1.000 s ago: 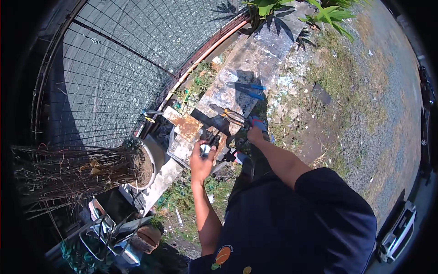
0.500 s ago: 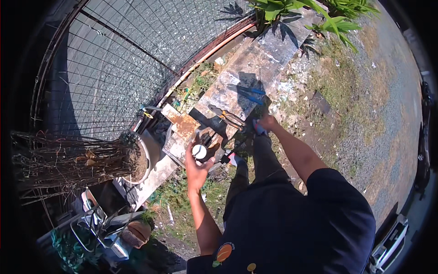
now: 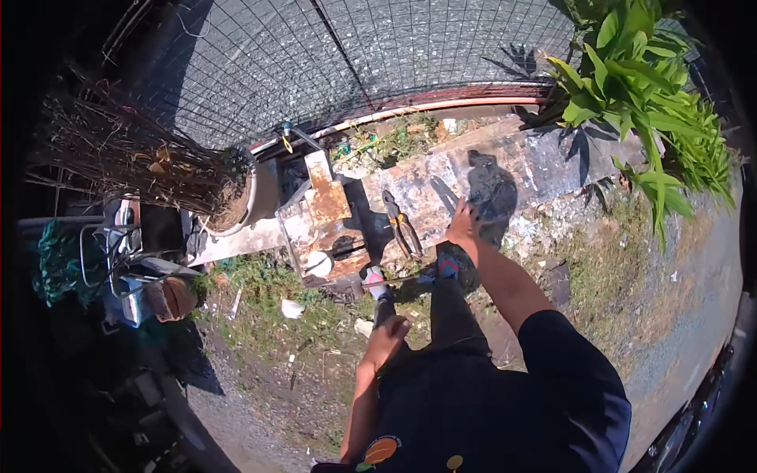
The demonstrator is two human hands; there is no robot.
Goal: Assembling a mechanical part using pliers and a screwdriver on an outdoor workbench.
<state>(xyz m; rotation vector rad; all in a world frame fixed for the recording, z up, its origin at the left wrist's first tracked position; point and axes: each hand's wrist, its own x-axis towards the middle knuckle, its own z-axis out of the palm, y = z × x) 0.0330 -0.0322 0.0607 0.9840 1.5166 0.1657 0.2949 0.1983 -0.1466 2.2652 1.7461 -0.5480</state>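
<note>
My right hand (image 3: 464, 229) is closed over the handle end of a pair of pliers (image 3: 443, 191) on the weathered bench slab (image 3: 512, 165); the jaws point away from me and the hand hides the handles. To its left lie pliers with orange and black handles (image 3: 403, 226), jaws pointing away. My left hand (image 3: 385, 344) hangs low in front of my thigh, its fingers mostly hidden, with nothing visible in it. A round white-topped object (image 3: 318, 264) stands at the bench's near left corner, beside a dark object (image 3: 344, 247) and a rusty metal piece (image 3: 326, 199).
Behind the bench runs a wire mesh fence (image 3: 394, 47). A pot (image 3: 251, 201) of dry branches is at the left, near a heap of discarded items (image 3: 150, 276). Leafy green plants (image 3: 654, 102) grow at the far right. My shoes (image 3: 448, 266) are at the bench's near edge.
My left hand has drawn back from the white-topped object toward my thigh. My right hand has reached out onto the pliers whose blue handles showed before. The view has turned.
</note>
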